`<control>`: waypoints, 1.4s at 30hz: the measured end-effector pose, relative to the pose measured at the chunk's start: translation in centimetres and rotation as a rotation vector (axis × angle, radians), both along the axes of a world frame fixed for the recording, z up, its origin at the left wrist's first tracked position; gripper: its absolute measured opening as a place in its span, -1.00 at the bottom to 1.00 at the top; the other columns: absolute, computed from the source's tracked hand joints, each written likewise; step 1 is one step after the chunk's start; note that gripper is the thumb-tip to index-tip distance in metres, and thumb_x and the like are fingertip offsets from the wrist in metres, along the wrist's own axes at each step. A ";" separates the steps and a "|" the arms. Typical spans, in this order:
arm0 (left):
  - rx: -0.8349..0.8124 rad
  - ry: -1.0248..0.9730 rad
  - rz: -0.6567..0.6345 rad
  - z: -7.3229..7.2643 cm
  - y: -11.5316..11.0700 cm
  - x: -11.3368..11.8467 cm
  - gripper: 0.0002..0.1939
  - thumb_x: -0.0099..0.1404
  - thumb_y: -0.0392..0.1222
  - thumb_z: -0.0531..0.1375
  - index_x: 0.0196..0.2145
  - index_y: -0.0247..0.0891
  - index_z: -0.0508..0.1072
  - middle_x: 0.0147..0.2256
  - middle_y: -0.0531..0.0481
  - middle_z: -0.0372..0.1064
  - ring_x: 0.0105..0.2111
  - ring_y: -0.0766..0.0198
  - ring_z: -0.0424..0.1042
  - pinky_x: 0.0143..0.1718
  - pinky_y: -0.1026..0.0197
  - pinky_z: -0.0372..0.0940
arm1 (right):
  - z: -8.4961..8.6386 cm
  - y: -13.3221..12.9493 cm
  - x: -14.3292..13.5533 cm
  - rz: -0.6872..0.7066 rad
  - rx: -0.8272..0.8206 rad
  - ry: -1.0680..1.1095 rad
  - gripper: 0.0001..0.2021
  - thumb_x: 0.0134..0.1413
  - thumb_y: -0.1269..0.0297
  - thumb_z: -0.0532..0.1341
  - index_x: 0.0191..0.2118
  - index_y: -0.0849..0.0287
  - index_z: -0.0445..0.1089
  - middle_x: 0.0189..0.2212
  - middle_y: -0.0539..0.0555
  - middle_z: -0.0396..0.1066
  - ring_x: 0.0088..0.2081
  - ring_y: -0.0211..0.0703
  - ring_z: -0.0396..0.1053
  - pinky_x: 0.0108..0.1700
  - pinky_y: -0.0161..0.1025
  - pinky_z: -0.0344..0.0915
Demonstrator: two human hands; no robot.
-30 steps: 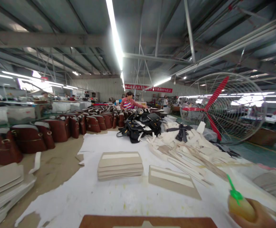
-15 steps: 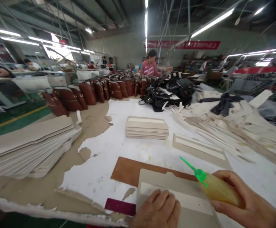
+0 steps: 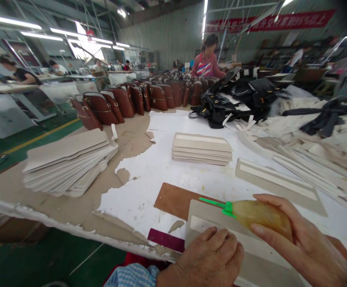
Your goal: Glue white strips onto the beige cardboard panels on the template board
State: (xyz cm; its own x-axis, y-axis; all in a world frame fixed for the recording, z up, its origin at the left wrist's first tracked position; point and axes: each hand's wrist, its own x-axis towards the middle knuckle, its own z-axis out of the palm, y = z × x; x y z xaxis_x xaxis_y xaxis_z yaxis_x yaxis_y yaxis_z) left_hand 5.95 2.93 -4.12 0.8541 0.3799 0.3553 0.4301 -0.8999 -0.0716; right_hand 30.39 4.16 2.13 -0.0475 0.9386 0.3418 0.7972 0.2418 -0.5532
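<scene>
My right hand [image 3: 295, 235] is wrapped round a yellowish glue bottle [image 3: 261, 217] with a green nozzle [image 3: 215, 203]. The nozzle points left, over the upper edge of a beige panel [image 3: 203, 209]. Flat on that panel lies my left hand [image 3: 212, 255], palm down, fingers slightly bent and resting near its pale strip; nothing is gripped in it. A brown leather piece [image 3: 173, 199] shows behind and partly under the panel. To the left of the panel is a dark purple strip [image 3: 165, 240].
A neat stack of beige panels [image 3: 201, 148] stands at the centre, a fanned pile [image 3: 65, 163] at the left, and a single panel [image 3: 281, 185] at the right. Brown bags [image 3: 125, 101], black bags [image 3: 221, 107], scraps [image 3: 334, 147] and a person [image 3: 206, 63] are farther back.
The bottle has turned so its nozzle points more level and left, over the panel's upper edge. The whole view has shifted, and the blue checked left sleeve now shows.
</scene>
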 end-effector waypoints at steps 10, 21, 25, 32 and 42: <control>-0.018 -0.031 0.005 0.0 0.0 0.0 -0.29 0.59 0.32 -0.04 0.20 -0.42 0.42 0.17 -0.16 0.42 0.22 0.05 0.32 0.29 0.06 0.18 | 1.9 1.6 -4.3 0.063 -0.176 0.078 -0.66 0.31 -0.15 0.24 -0.09 0.02 0.43 -0.28 0.01 0.51 -0.31 -0.04 0.46 -0.27 -0.14 0.40; -0.044 -0.014 -0.003 0.4 0.1 -0.1 -0.33 0.58 0.29 0.03 0.20 -0.42 0.42 0.16 -0.17 0.42 0.21 0.03 0.34 0.27 0.06 0.20 | 1.7 3.3 -3.7 0.171 -0.232 -0.007 -0.57 0.33 -0.25 0.18 -0.14 0.04 0.43 -0.43 -0.02 0.49 -0.46 -0.09 0.43 -0.42 -0.19 0.34; -0.056 -0.011 -0.004 0.5 0.0 -0.1 -0.35 0.56 0.28 0.09 0.18 -0.42 0.42 0.15 -0.15 0.41 0.19 0.04 0.33 0.28 0.06 0.20 | 2.0 3.6 -4.0 0.155 -0.216 -0.031 -0.58 0.33 -0.25 0.17 -0.17 0.03 0.42 -0.48 -0.06 0.47 -0.51 -0.12 0.40 -0.46 -0.21 0.29; -0.090 0.008 -0.020 0.9 -0.1 -0.2 -0.34 0.53 0.26 0.14 0.19 -0.45 0.41 0.17 -0.19 0.39 0.20 0.03 0.34 0.28 0.05 0.19 | 3.2 4.1 -4.9 0.154 -0.204 -0.085 -0.60 0.30 -0.21 0.14 -0.24 0.03 0.39 -0.51 -0.06 0.43 -0.50 -0.12 0.38 -0.44 -0.20 0.26; -0.090 0.008 -0.017 0.3 0.0 -0.2 -0.30 0.56 0.26 0.09 0.28 -0.47 0.33 0.23 -0.22 0.39 0.25 0.01 0.31 0.31 0.03 0.19 | 5.9 5.9 -7.6 0.127 -0.160 -0.371 -0.71 0.20 -0.06 0.05 -0.40 0.02 0.18 -0.57 0.01 0.38 -0.51 -0.06 0.32 -0.42 -0.17 0.04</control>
State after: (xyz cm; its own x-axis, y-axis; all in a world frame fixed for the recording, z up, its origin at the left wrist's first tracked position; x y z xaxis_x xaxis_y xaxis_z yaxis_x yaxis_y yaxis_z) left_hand 5.74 2.89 -3.77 0.8633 0.3954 0.3135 0.4146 -0.9100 0.0063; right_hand 22.78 10.02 8.07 -0.2590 0.9571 0.1297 0.9188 0.2856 -0.2725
